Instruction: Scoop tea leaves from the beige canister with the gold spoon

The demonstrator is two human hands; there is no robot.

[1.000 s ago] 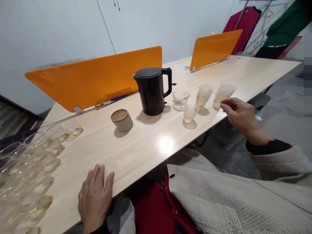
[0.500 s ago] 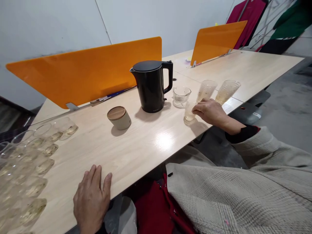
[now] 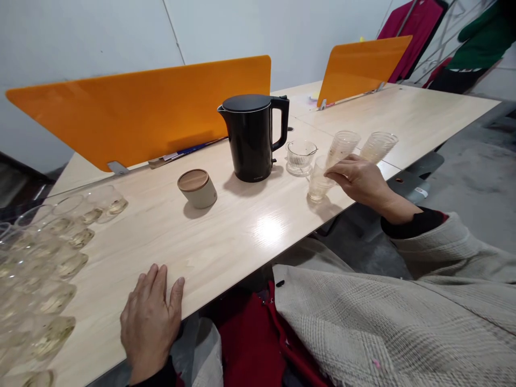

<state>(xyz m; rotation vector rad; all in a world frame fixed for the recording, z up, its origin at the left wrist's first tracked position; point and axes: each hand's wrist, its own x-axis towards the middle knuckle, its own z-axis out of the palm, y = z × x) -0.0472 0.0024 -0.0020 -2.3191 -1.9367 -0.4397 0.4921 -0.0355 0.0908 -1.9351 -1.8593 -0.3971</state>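
Note:
My right hand point(image 3: 360, 181) is closed, thumb and fingers pinched at the right side of a small clear glass point(image 3: 317, 188) near the table's front edge. The hand hides part of the glass, so the exact grip does not show. Behind it are two stacks of ribbed clear glasses, a left stack point(image 3: 342, 146) and a right stack point(image 3: 379, 146). A ribbed glass bowl point(image 3: 301, 156) stands left of them, beside a black electric kettle point(image 3: 250, 142). My left hand point(image 3: 151, 322) lies flat on the tabletop, fingers stretched out, holding nothing.
A pale canister point(image 3: 202, 196) with a wooden lid stands left of the kettle. Several glasses with pale liquid point(image 3: 72, 263) crowd the table's left end. An orange divider point(image 3: 153, 113) and another orange panel point(image 3: 358, 70) stand behind. A person in green point(image 3: 486, 40) is at the far right.
The view has shifted slightly. My right hand has moved a little up and to the right, its fingers still at the small glass. My left hand rests in the same place.

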